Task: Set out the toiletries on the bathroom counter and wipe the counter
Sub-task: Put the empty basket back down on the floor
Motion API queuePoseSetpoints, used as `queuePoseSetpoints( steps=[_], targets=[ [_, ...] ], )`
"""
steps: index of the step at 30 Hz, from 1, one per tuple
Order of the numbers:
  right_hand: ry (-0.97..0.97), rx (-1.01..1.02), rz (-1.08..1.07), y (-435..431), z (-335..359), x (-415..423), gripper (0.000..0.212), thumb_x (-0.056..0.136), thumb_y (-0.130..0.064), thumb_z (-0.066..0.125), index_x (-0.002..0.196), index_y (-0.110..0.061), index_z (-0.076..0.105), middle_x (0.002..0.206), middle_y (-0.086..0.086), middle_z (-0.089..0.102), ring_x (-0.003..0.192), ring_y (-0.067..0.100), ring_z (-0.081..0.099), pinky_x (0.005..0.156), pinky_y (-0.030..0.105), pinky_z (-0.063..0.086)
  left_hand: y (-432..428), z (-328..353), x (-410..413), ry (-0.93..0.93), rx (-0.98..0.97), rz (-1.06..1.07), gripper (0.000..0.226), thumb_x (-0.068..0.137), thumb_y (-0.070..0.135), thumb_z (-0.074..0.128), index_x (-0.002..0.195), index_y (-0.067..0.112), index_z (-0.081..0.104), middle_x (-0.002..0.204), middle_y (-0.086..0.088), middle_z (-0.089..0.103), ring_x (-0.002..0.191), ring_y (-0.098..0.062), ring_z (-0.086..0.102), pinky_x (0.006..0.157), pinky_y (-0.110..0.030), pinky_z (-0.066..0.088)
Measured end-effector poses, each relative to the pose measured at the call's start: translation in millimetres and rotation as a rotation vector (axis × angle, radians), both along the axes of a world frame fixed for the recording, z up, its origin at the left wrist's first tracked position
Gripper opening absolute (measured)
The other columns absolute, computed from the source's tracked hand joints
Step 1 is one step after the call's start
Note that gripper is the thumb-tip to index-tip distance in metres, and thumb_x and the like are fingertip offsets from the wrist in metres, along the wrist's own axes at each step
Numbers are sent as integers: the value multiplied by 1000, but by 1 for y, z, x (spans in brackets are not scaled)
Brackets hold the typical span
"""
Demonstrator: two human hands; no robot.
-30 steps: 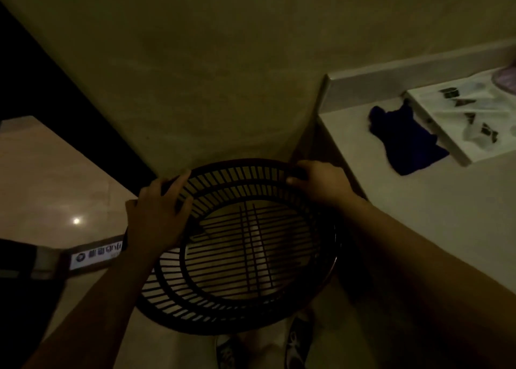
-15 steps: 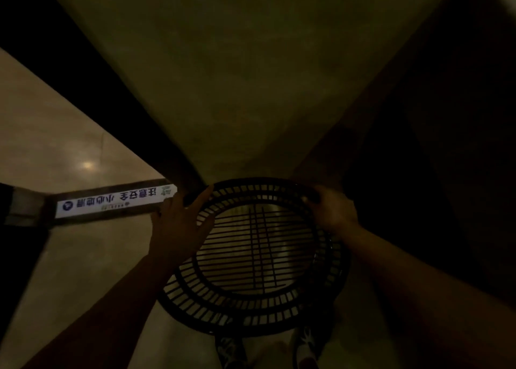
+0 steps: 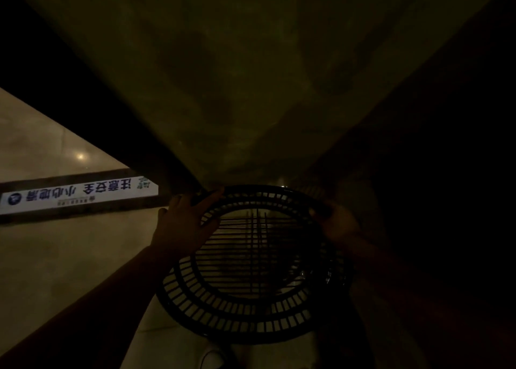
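At nine o'clock a white floor sign [image 3: 78, 195] with dark printed characters lay as a strip across a dark threshold, and above it a pale tiled floor [image 3: 42, 145] carried one small round glint of light. Below the strip, more of the same dim floor stretched toward seven o'clock, where the bare left forearm entered and ran up to the middle.

The left hand [image 3: 183, 226] sat just left of centre, at about eight o'clock, fingers spread and curled over the near-left rim of a black slatted basket [image 3: 251, 321], thumb reaching along the top edge; it was closed on that rim. The basket filled the six o'clock area, a round, open-mesh tub seen from above, its crossed base bars visible and nothing discernible inside it in the gloom. Behind it a broad olive-brown wall [image 3: 237, 75] rose toward twelve o'clock.

The right hand [image 3: 339, 226], at about four o'clock and deep in shadow, wrapped the opposite rim, gripping it too. From two to five o'clock everything was near black. A pale shoe tip [image 3: 212, 359] showed at six o'clock beneath the basket.
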State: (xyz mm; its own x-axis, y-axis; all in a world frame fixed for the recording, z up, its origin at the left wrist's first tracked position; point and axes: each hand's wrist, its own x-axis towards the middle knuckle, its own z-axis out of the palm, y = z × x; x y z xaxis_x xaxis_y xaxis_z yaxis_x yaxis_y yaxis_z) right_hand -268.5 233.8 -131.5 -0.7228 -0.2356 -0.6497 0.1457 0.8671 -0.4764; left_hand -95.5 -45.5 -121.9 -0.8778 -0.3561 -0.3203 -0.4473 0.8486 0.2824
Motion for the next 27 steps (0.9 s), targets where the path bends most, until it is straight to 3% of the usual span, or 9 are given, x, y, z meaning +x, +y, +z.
queuePoseSetpoints(
  steps=[6, 12, 15, 18, 21, 27],
  targets=[
    [-39, -16, -9, -7, -41, -3, 39, 98, -28, 56, 134, -12, 55, 134, 14, 58, 123, 33, 54, 105, 43, 42, -11, -41, -8, -50, 0, -10, 66, 90, 65, 43, 144, 63, 5, 150, -13, 31, 140, -35, 20, 108, -60, 27],
    [1, 66, 30, -10, -63, -7, 41, 98, -36, 55, 129, -10, 59, 126, 18, 62, 116, 34, 58, 92, 34, 43, -6, -60, -11, -116, -76, -14, 70, 89, 65, 40, 147, 57, 0, 151, -12, 30, 137, -35, 24, 103, -55, 30],
    [39, 79, 29, -12, -62, -7, 39, 98, -29, 57, 127, -3, 60, 124, 23, 63, 113, 37, 60, 92, 34, 43, -4, -59, -13, -140, -37, -28, 70, 91, 63, 39, 147, 55, -2, 157, -13, 20, 140, -35, 20, 106, -57, 30],
    [49, 150, 163, -16, -43, 0, 51, 99, -34, 54, 141, -7, 45, 137, 20, 55, 122, 36, 55, 99, 38, 43, 5, -49, -9, -144, -10, -44, 72, 91, 58, 43, 147, 53, 0, 159, -10, 14, 143, -32, 16, 109, -60, 28],
    [162, 269, 427, -26, -10, 16, 64, 99, -45, 46, 152, -15, 25, 157, 14, 29, 136, 34, 39, 107, 43, 38, 13, -28, -4, -196, -61, -106, 72, 90, 55, 46, 151, 46, 8, 159, -10, 15, 143, -32, 15, 108, -60, 28],
    [263, 69, 465, -43, 66, 37, 54, 100, -38, 46, 150, -20, 34, 153, 5, 38, 129, 25, 48, 101, 32, 42, 31, 50, -7, -214, 6, -98, 70, 92, 54, 43, 151, 46, 7, 163, -5, 10, 148, -28, 8, 112, -62, 14]
  ],
)
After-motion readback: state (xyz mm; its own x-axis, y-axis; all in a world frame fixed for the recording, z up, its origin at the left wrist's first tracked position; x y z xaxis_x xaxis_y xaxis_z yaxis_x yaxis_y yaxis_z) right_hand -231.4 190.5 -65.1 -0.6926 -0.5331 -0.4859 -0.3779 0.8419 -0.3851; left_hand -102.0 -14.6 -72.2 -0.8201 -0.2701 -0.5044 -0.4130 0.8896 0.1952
